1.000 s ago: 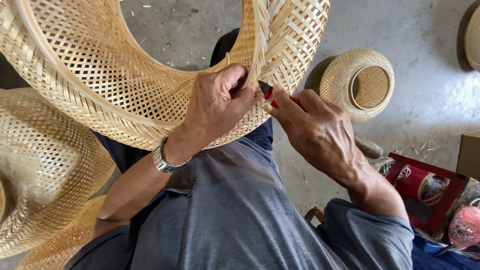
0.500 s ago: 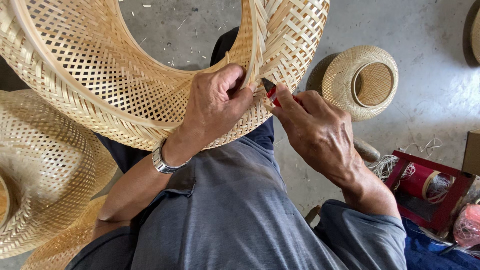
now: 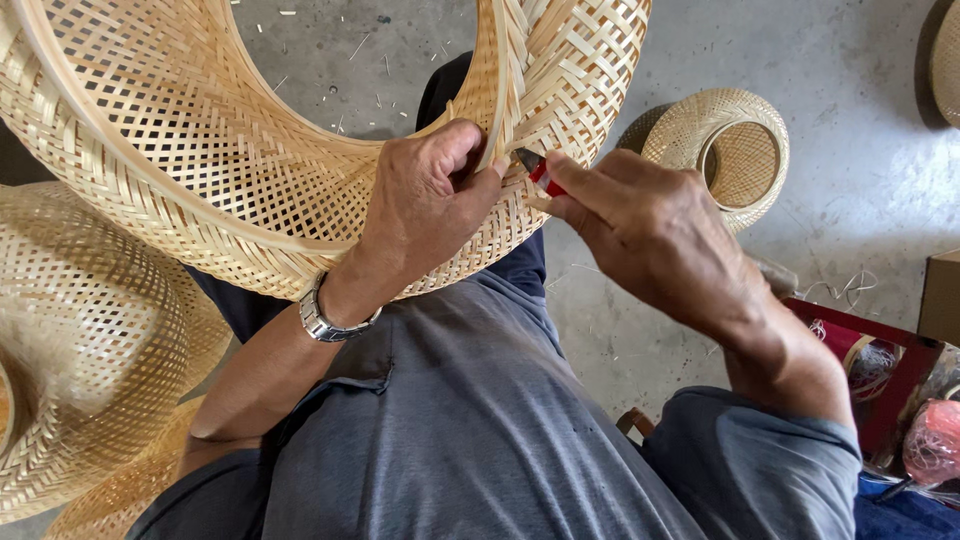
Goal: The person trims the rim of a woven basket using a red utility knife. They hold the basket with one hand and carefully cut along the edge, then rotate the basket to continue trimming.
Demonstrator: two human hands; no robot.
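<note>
Far left: a finished woven basket (image 3: 90,340) is lying beside the person's leg, with another edge of weave below it; neither is being touched.
Large basket: the big open-weave bamboo basket (image 3: 230,170) is resting across the lap, mouth turned toward the floor, its rim band running up past both hands.
Left hand: the left hand (image 3: 425,205) is clamping the rim, thumb pressing on the upright strip at the edge; a metal watch (image 3: 325,315) is sitting on the wrist.
Tool: a small red-handled cutter (image 3: 540,172) is poking out of the right fist, its dark tip touching the weave just beside the left thumb.
Right hand: the right hand (image 3: 650,235) is closing round the cutter, forefinger lying along it.
Doing it well: judging from the grip, the thumb should be staying clear of the tip; the rim should be held steady against the knee; the tip should be working only on the stray strip end, not the weave.
Right side: a small round basket (image 3: 735,150) is standing on the concrete floor (image 3: 850,120); a red box (image 3: 880,370) of bits is sitting near the right elbow.
</note>
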